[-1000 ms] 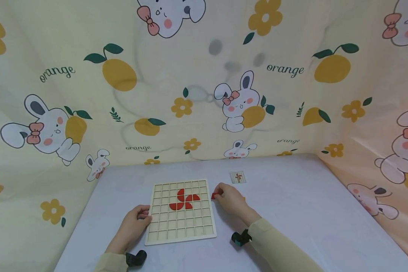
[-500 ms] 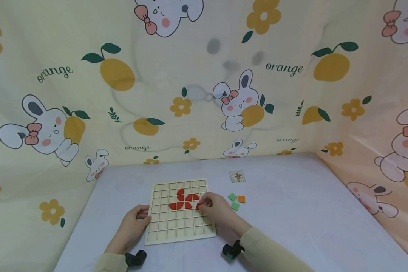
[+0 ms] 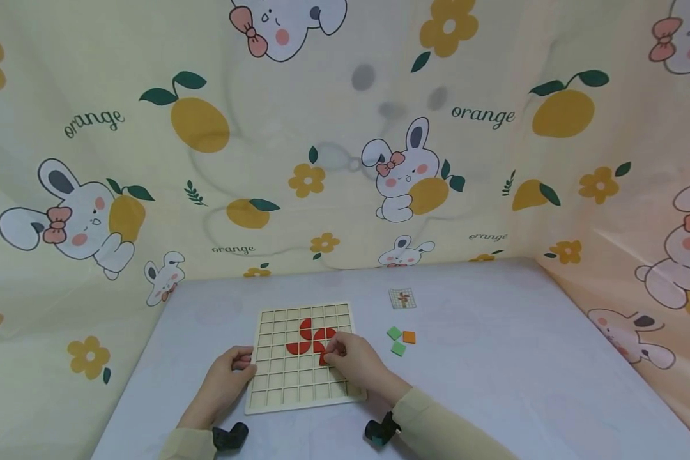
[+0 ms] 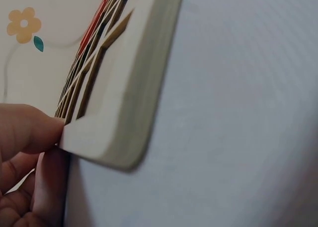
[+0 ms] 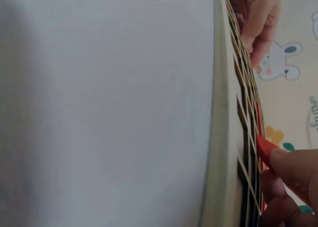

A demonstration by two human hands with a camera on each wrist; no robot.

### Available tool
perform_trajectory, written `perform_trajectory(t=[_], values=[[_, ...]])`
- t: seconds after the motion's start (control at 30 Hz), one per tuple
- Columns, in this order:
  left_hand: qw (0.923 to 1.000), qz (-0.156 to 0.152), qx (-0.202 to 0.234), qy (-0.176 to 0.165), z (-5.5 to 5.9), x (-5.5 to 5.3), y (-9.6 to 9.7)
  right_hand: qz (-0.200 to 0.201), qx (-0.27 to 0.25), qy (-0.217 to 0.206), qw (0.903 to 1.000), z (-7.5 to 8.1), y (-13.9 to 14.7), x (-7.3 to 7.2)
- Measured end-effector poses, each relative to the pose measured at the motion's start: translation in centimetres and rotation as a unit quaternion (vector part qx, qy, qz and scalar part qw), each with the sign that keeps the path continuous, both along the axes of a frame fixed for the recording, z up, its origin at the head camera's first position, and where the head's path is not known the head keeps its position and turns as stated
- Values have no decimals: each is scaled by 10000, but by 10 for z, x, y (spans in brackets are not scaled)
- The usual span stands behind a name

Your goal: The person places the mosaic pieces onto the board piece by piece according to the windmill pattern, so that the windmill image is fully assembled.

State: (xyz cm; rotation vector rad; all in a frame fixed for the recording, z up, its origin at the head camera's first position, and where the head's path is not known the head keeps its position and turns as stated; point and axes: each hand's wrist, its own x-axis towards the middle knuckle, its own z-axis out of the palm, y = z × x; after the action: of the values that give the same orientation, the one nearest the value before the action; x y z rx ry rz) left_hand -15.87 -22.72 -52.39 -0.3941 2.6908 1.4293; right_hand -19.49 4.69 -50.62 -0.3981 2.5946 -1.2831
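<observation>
A cream grid board lies on the table, several red pieces set in its cells as a pinwheel. My left hand grips the board's left edge; in the left wrist view the thumb lies on the rim, with fingers below it. Over the board, right of its middle, my right hand pinches a small red tile just below the pinwheel. The right wrist view shows that red tile tilted between thumb and finger, one corner at the grid. Whether it touches the cell bottom I cannot tell.
Right of the board lie two green tiles and an orange tile. Behind them is a small pattern card with a red pinwheel on a grid. A printed cloth hangs along the table's back and sides.
My right hand has carried the red tile leftward from beside the board to just below the pinwheel. That uncovered the green and orange tiles. My left hand has stayed on the board.
</observation>
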Motion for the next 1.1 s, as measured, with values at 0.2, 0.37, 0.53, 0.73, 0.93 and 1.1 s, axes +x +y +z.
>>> perform_trajectory(t=[0.2, 0.37, 0.53, 0.73, 0.93, 1.1], values=[[10000, 9, -30, 14, 1, 2, -2, 24, 429, 172, 9989, -1, -7, 2], [10000, 25, -14, -17, 2, 2, -4, 37, 610, 372, 9974, -1, -12, 3], [10000, 50, -35, -73, 3, 3, -5, 72, 677, 429, 9968, -4, -14, 3], [10000, 55, -12, -77, 5, 3, -4, 201, 808, 410, 9957, -1, -14, 1], [10000, -29, -23, 35, 2, 0, -2, 202, 763, 375, 9962, 2, -14, 1], [10000, -33, -77, 36, 1, 0, -1, 171, 763, 399, 9961, 1, -12, 1]])
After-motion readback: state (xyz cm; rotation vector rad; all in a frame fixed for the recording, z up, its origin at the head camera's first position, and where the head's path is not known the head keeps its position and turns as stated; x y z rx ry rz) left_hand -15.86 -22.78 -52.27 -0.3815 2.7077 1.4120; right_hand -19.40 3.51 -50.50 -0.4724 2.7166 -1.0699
